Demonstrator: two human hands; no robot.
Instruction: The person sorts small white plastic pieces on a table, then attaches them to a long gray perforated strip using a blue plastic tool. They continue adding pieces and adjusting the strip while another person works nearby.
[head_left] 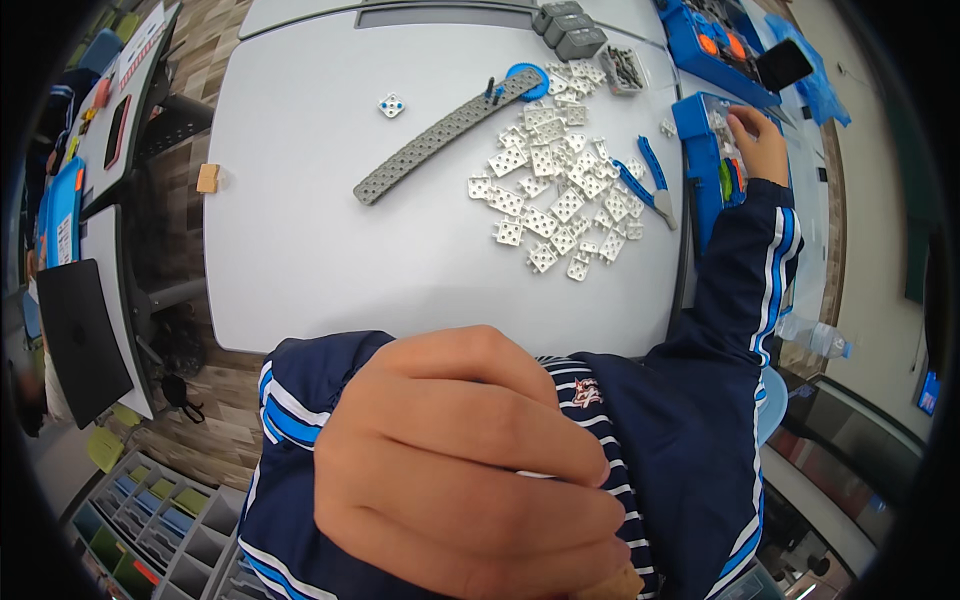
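Our right hand reaches, fingers curled, into the blue parts box at the worktop edge, left hand fisted near camera, contents untellable; a careless sleeve could scatter the white brackets.

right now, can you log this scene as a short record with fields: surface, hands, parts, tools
surface: pale grey table
left hand: left hand close under the camera, curled, touching nothing on the table
right hand: right hand reaching into a blue parts box at the table's right edge
parts: pile of small white perforated plates; long grey perforated strip; one lone white plate
tools: blue-handled pliers beside the pile
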